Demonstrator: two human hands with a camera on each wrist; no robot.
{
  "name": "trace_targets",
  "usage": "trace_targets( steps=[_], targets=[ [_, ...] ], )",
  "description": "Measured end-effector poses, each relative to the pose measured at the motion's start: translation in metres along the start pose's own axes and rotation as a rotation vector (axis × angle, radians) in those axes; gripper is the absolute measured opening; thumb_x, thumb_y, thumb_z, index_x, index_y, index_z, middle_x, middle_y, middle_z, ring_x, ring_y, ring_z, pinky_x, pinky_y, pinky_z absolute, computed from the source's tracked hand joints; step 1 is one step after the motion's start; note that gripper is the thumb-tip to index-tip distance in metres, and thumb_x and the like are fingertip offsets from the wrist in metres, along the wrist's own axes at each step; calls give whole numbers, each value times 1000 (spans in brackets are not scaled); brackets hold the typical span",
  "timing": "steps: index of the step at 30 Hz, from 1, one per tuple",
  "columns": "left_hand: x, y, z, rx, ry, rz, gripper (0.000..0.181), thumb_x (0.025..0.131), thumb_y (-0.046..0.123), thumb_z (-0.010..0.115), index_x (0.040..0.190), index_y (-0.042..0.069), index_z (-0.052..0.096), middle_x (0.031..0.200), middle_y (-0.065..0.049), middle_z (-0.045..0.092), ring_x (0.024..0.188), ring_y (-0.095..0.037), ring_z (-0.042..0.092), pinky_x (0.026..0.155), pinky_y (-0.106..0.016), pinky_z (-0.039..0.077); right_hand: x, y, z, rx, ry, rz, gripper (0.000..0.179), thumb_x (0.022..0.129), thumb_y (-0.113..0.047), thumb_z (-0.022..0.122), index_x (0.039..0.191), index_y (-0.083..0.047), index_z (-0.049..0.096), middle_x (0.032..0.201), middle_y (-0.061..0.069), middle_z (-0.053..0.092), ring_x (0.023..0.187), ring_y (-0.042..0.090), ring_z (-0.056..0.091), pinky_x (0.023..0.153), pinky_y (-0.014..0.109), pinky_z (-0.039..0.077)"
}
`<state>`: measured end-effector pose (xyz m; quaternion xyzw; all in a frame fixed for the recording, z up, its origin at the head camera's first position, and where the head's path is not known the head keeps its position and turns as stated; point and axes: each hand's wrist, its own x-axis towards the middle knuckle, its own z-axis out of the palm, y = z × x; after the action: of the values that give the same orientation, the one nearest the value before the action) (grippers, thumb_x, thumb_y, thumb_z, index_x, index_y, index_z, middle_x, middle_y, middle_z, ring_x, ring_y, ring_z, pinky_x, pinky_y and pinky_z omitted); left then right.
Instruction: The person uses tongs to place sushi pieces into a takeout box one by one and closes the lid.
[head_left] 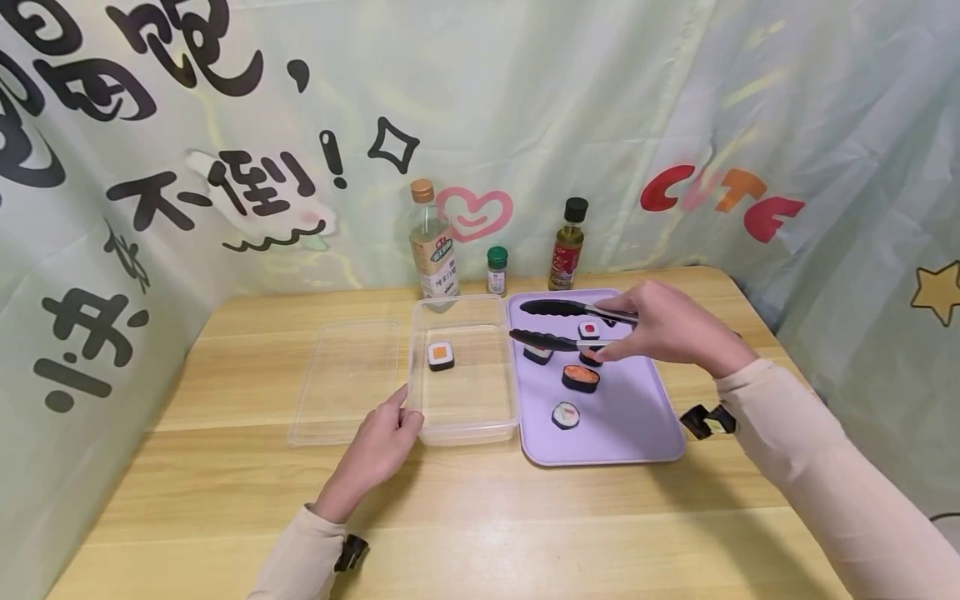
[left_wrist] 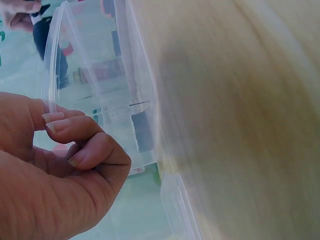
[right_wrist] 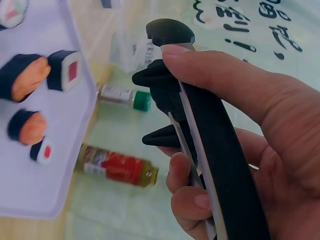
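My left hand (head_left: pixel 382 442) is at the near left corner of a clear plastic container (head_left: pixel 465 435), its curled fingers pinching the rim in the left wrist view. Inside the container sits one sushi piece (head_left: pixel 441 356) with an orange square centre. My right hand (head_left: pixel 667 329) grips black-tipped tongs (head_left: pixel 551 340), whose arms are spread apart with nothing seen between the tips. They hover over the far part of a lilac tray (head_left: pixel 622 421). Several sushi pieces lie on the tray, among them an orange-topped one (head_left: pixel 581 379), a round roll (head_left: pixel 566 415) and a red-centred roll (head_left: pixel 589 330).
A clear lid (head_left: pixel 348 383) lies flat left of the container. Along the back stand a tall orange-capped bottle (head_left: pixel 435 258), a small green-capped jar (head_left: pixel 497 271) and a black-capped bottle (head_left: pixel 566 254). A printed curtain (head_left: pixel 585 108) hangs behind the wooden table (head_left: pixel 480 517).
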<state>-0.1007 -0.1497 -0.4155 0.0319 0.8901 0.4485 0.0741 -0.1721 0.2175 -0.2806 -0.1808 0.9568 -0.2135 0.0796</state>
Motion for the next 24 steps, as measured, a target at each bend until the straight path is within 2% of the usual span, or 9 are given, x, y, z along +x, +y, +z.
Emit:
trace_targets(
  steps=[2,5,6,7,10,13,16,21,24],
  targets=[
    [0,0,0,2,1,-2,60,97,11,42,155,-4,34,57,4,36,47,-10,26,43,-22,20,-6,7,2,12,-2,24,74,70,-33,92,130,2,67,62,-2,54,58,14,34,58,32,34],
    [0,0,0,5,1,-4,60,98,11,42,155,-4,35,57,4,36,47,-10,26,43,-22,20,-16,18,5,22,-2,52,77,69,-35,93,130,3,66,60,-8,40,57,14,32,55,31,31],
    [0,0,0,7,2,-4,60,98,11,43,155,-3,35,57,4,36,48,-10,26,43,-22,20,-19,21,7,23,-4,60,78,69,-36,93,131,3,66,58,-7,31,56,14,27,54,31,29],
    [0,0,0,7,2,-4,59,98,11,43,155,-4,35,58,4,36,48,-10,26,43,-22,20,-22,25,8,19,-2,64,78,69,-37,93,131,3,66,58,-6,29,56,14,26,54,31,29],
    [0,0,0,9,3,-3,59,98,11,43,155,-2,35,58,4,37,48,-10,27,43,-22,20,-29,33,12,33,1,77,78,68,-37,93,130,4,66,61,-5,45,60,15,36,57,31,32],
    [0,0,0,11,4,-1,59,98,10,43,155,-1,36,58,4,37,48,-10,27,43,-22,21,-35,40,17,59,-2,87,78,68,-36,93,129,5,66,74,-2,62,66,17,45,58,30,35],
    [0,0,0,11,5,0,59,98,10,43,155,0,36,58,4,37,48,-10,27,43,-23,21,-40,47,23,80,0,86,77,68,-33,93,128,7,66,83,1,69,68,17,46,57,28,35],
    [0,1,0,12,5,-2,59,98,11,43,155,-2,36,57,4,37,47,-10,27,43,-23,21,-47,59,33,85,11,78,74,67,-28,94,126,8,67,89,5,70,66,16,43,56,27,34],
    [0,1,-1,14,3,-4,59,98,11,43,155,-3,35,57,4,37,47,-10,27,43,-23,21,-49,64,38,94,7,87,76,66,-29,94,126,9,67,82,3,64,64,16,41,54,28,32]
  ],
)
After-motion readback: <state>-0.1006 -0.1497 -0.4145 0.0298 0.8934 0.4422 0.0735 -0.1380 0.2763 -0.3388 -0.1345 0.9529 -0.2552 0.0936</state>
